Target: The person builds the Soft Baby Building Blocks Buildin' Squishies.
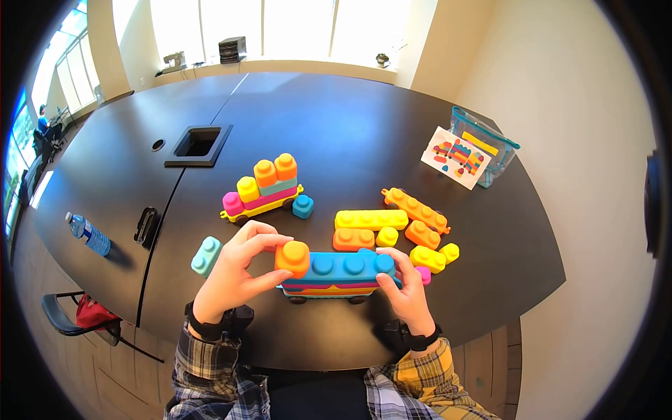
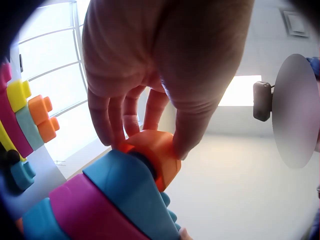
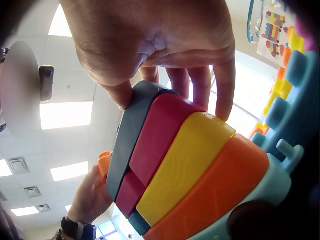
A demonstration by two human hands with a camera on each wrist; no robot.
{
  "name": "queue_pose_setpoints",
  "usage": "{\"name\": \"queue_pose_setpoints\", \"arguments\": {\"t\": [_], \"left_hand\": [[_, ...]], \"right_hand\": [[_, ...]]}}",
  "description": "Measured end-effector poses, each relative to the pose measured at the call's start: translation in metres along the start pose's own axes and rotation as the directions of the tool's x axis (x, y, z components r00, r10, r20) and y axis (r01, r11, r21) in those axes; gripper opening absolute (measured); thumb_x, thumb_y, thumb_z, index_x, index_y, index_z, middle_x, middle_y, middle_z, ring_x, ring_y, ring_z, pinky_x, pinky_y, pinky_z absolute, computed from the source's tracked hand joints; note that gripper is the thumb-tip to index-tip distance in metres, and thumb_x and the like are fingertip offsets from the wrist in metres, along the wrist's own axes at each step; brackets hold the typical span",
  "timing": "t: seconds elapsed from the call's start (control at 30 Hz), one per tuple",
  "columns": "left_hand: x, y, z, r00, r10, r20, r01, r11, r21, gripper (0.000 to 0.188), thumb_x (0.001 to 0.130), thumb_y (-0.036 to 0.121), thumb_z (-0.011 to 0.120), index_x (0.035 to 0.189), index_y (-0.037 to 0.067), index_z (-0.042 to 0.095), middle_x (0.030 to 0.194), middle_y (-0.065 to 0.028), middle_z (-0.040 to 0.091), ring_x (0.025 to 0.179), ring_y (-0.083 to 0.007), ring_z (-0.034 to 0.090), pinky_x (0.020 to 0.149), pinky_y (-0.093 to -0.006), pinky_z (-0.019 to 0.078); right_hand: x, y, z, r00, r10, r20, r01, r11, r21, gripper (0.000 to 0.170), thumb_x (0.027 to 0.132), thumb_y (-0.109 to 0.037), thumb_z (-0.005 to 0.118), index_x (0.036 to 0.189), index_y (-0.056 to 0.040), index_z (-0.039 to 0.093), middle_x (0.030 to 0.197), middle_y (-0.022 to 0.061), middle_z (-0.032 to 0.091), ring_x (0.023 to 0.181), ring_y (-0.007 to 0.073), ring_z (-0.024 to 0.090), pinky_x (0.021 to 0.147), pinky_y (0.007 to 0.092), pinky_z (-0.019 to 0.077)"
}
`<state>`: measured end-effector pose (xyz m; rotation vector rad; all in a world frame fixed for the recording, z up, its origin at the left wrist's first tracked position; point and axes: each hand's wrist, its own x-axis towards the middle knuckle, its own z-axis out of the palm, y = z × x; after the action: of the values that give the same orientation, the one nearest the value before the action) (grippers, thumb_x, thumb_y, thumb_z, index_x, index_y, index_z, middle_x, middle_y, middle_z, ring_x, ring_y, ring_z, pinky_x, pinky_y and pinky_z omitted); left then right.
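Note:
My left hand (image 1: 236,269) pinches a small orange block (image 1: 294,259) between thumb and fingers, over the left end of a long blue block (image 1: 339,264). In the left wrist view the orange block (image 2: 159,152) sits against the blue end, slightly tilted. The blue block tops a wheeled toy train car (image 1: 330,289) with magenta, yellow and orange layers on a light blue base. Around its right end my right hand (image 1: 407,292) grips the blue block; the right wrist view shows thumb and fingers on opposite sides of this top block (image 3: 134,127).
Behind stands another train car (image 1: 262,203) with a blue block (image 1: 303,206) beside it. Yellow and orange blocks (image 1: 371,220) and an orange wheeled base (image 1: 418,210) lie right of centre. A pale teal block (image 1: 206,256), bottle (image 1: 91,234), picture card (image 1: 455,157) and clear bag (image 1: 500,157) surround them.

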<state>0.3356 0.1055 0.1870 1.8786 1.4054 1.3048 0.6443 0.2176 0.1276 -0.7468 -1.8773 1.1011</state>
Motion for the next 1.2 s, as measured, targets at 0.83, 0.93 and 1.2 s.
{"name": "queue_pose_setpoints", "arguments": {"t": [0.83, 0.93, 1.2], "left_hand": [[-0.035, -0.027, 0.034, 0.954, -0.301, -0.003, 0.3, 0.951, 0.076, 0.045, 0.087, 0.008, 0.084, 0.127, 0.0, 0.064, 0.107, -0.0133, 0.069, 0.097, -0.0276, 0.075, 0.083, -0.0371, 0.0633], [-0.035, -0.025, 0.039, 0.953, -0.303, -0.024, 0.303, 0.953, 0.028, 0.044, 0.088, 0.006, 0.082, 0.128, -0.001, 0.064, 0.106, -0.0149, 0.069, 0.094, -0.0285, 0.076, 0.083, -0.0373, 0.0635], [0.001, 0.009, 0.016, 0.971, -0.24, -0.02, 0.24, 0.958, 0.156, 0.037, 0.089, -0.002, 0.079, 0.123, -0.004, 0.064, 0.11, -0.0131, 0.069, 0.101, -0.025, 0.076, 0.082, -0.0348, 0.066]], "right_hand": [[0.0, 0.013, -0.014, 0.942, 0.217, 0.255, -0.182, 0.971, -0.153, 0.065, 0.087, -0.009, 0.086, 0.144, -0.0036, 0.056, 0.136, 0.0123, 0.068, 0.123, 0.0271, 0.068, 0.101, 0.0396, 0.0582], [-0.004, 0.018, -0.01, 0.951, 0.181, 0.25, -0.115, 0.96, -0.255, 0.058, 0.085, -0.005, 0.084, 0.138, -0.0012, 0.06, 0.128, 0.0156, 0.07, 0.115, 0.0308, 0.071, 0.095, 0.0378, 0.0595], [0.011, -0.009, -0.022, 0.955, 0.21, 0.209, -0.154, 0.955, -0.252, 0.045, 0.085, -0.009, 0.085, 0.127, -0.0034, 0.069, 0.119, 0.0166, 0.075, 0.106, 0.0313, 0.075, 0.091, 0.0399, 0.0598]]}}
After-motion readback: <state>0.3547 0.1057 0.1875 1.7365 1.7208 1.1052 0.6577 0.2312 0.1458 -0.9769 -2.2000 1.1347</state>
